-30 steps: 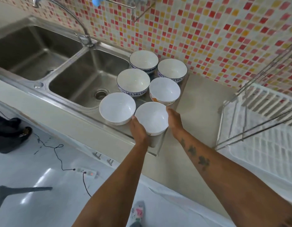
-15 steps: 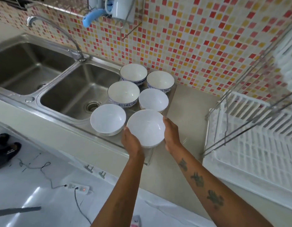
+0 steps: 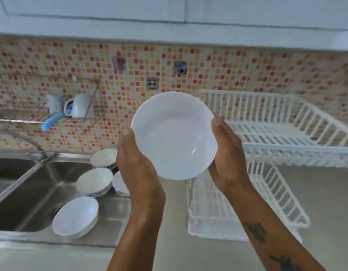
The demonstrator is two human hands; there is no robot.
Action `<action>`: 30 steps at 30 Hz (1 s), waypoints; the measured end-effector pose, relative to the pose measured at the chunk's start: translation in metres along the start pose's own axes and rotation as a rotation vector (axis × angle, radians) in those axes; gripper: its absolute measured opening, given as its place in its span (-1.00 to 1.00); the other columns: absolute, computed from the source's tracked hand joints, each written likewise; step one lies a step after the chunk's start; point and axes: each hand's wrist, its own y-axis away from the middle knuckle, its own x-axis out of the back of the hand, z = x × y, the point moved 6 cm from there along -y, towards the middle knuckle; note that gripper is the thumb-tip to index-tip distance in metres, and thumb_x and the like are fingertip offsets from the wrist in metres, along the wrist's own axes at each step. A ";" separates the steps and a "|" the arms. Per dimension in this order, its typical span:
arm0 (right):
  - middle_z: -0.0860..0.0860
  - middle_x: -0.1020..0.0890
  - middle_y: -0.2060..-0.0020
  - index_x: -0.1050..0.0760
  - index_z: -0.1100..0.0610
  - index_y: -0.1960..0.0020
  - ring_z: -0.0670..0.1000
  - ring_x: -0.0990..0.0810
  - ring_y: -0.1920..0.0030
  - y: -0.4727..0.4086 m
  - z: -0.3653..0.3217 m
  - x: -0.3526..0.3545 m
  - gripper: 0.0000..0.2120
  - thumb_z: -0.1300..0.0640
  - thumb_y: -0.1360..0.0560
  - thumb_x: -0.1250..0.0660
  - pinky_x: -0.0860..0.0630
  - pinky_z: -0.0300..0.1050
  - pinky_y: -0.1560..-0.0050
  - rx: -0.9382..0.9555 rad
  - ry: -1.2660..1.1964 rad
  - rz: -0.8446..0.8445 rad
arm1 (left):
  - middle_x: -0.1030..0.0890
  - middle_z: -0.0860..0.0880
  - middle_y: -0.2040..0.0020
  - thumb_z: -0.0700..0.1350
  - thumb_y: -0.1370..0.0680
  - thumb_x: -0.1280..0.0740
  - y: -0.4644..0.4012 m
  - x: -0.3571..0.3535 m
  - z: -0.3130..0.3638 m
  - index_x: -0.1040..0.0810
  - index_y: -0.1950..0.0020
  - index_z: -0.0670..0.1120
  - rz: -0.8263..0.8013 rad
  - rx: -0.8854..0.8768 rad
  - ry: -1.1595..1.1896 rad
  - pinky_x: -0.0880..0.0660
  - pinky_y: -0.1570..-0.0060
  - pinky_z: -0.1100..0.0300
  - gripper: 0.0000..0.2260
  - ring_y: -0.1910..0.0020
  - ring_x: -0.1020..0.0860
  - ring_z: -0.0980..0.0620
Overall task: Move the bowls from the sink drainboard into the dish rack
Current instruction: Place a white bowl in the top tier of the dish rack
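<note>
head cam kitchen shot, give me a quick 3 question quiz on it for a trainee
1. True or false: the plain white bowl is held by both the left hand and the right hand.
2. Multiple choice: where is the white dish rack relative to the held bowl? A) to its left, over the sink B) to its right, on the counter C) out of sight
3. Fill in: the scalloped white bowl nearest the camera sits on the steel ____ beside the sink basin.

Key: 1 true; 2 B; 3 drainboard
</note>
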 end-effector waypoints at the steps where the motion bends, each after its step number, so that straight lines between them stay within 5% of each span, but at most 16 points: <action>1: -0.14 -0.69 -0.06 -0.67 -0.19 0.07 -0.01 -0.59 -0.22 -0.001 -0.017 0.012 -0.75 -0.02 -0.52 -0.21 -0.49 0.11 -0.30 0.036 -0.008 0.028 | -0.64 0.15 0.00 0.14 -0.55 -0.18 0.008 -0.017 0.005 -0.62 0.19 0.32 -0.040 -0.013 0.015 -0.51 -0.25 -0.18 -0.76 -0.14 -0.57 0.00; 5: -0.10 -0.68 0.03 -0.62 -0.07 0.04 -0.04 -0.61 -0.07 -0.002 -0.073 0.061 -0.75 0.07 -0.62 -0.16 -0.52 0.07 -0.18 0.172 -0.027 0.136 | -0.64 0.10 -0.13 0.17 -0.47 -0.15 0.038 -0.081 0.017 -0.63 -0.01 0.19 -0.188 -0.019 0.006 -0.52 -0.22 -0.10 -0.71 -0.21 -0.56 -0.01; 8: -0.11 -0.65 0.12 -0.58 -0.05 0.08 -0.06 -0.61 0.02 -0.003 -0.103 0.096 -0.75 0.11 -0.63 -0.15 -0.53 0.04 -0.10 0.243 -0.043 0.209 | -0.63 0.07 -0.05 0.17 -0.56 -0.17 0.059 -0.124 0.015 -0.60 0.09 0.19 -0.345 0.031 0.043 -0.53 -0.09 -0.05 -0.77 -0.13 -0.57 -0.02; 11: -0.11 -0.56 0.25 -0.55 0.06 0.20 -0.10 -0.53 0.11 -0.011 -0.133 0.134 -0.71 0.09 -0.63 -0.15 -0.46 -0.03 -0.04 0.401 0.079 0.290 | -0.66 0.02 -0.07 0.24 -0.64 -0.02 0.078 -0.172 0.004 -0.59 -0.04 0.16 -0.611 0.244 0.091 -0.56 -0.11 -0.08 -0.63 -0.12 -0.60 -0.07; 15: -0.30 -0.65 0.08 -0.56 -0.14 -0.08 -0.25 -0.57 -0.02 -0.034 -0.170 0.174 -0.69 0.12 -0.65 -0.07 -0.52 -0.23 -0.08 0.646 0.333 0.299 | -0.61 -0.14 -0.26 0.41 -0.54 -0.03 0.091 -0.237 -0.027 -0.54 -0.35 0.06 -1.042 0.654 0.064 -0.50 -0.08 -0.33 -0.38 -0.23 -0.56 -0.30; 18: -0.39 -0.62 -0.01 -0.48 -0.16 -0.19 -0.30 -0.56 -0.08 -0.066 -0.173 0.209 -0.69 0.14 -0.67 -0.04 -0.54 -0.18 -0.15 0.580 0.409 0.237 | -0.51 -0.25 -0.37 0.49 -0.46 -0.09 0.085 -0.271 -0.045 -0.47 -0.41 0.02 -1.163 0.788 0.019 -0.46 -0.12 -0.41 -0.27 -0.27 -0.51 -0.39; 22: -0.17 -0.63 -0.06 -0.51 -0.03 -0.24 -0.17 -0.59 -0.09 -0.102 -0.178 0.252 -0.68 0.03 -0.67 -0.01 -0.51 0.01 -0.21 0.342 0.506 0.155 | -0.53 -0.24 -0.29 0.41 -0.48 -0.19 0.079 -0.307 -0.065 -0.51 -0.32 -0.03 -1.142 0.692 -0.058 -0.52 -0.11 -0.31 -0.36 -0.24 -0.53 -0.32; 27: 0.10 -0.65 -0.03 -0.61 -0.07 -0.02 0.12 -0.60 -0.10 -0.128 -0.180 0.268 -0.44 -0.29 -0.59 0.11 -0.44 0.09 -0.28 0.120 0.893 0.091 | -0.62 -0.17 -0.05 0.28 -0.49 -0.35 0.062 -0.334 -0.097 -0.50 -0.33 -0.17 -1.006 0.220 -0.463 -0.63 0.04 -0.05 -0.38 0.06 -0.62 -0.09; 30: 0.08 -0.56 -0.23 -0.50 -0.02 -0.26 0.19 -0.51 -0.28 -0.139 -0.159 0.269 -0.40 -0.37 -0.53 0.04 -0.41 0.07 -0.31 0.003 1.070 0.042 | -0.64 -0.14 -0.12 0.32 -0.29 -0.50 0.053 -0.345 -0.116 -0.49 -0.29 -0.19 -0.919 -0.021 -0.613 -0.57 0.41 0.28 -0.22 0.09 -0.65 -0.01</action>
